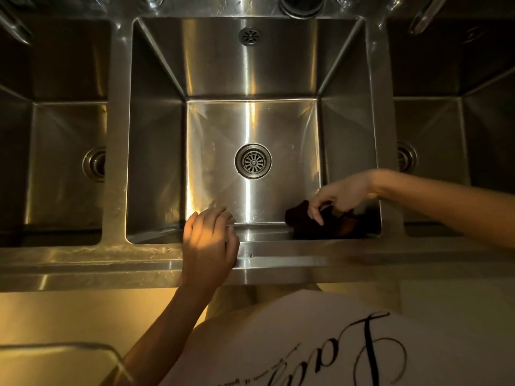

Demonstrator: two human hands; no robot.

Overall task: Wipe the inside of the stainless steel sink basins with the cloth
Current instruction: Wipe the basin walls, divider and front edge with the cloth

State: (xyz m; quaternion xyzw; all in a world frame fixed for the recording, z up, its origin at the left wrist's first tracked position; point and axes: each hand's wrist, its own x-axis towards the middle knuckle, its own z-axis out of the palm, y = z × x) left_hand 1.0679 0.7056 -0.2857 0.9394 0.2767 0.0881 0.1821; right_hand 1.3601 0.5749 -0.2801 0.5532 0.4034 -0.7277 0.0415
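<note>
While I lean over the long stainless steel counter (pixel 83 263), my right hand (pixel 341 195) reaches down into the near right corner of the square, brushed stainless steel middle basin (pixel 156 162), its fingers curled round a crumpled dark brown cloth (pixel 328 224) that lies bunched on the basin floor against the front wall. My left hand (pixel 209 240) rests on the front rim of the same basin, fingers loosely bent over the edge and holding nothing, the fingertips dipping just inside. Between my two hands, on the basin floor, sits the round metal drain strainer (pixel 253 161), well apart from the cloth. High on the back wall I see a small round overflow grille (pixel 249 36). To my left lies a second steel basin (pixel 64 168) with its own drain ring (pixel 94 163) half hidden by the dividing rim, and to my right a third basin (pixel 434 135), darker, whose drain (pixel 405 157) peeks out just above my right forearm. A curved metal tap spout (pixel 423 15) hangs over the far right corner. My pale shirt with black script lettering (pixel 320 344) fills the bottom of the view.
</note>
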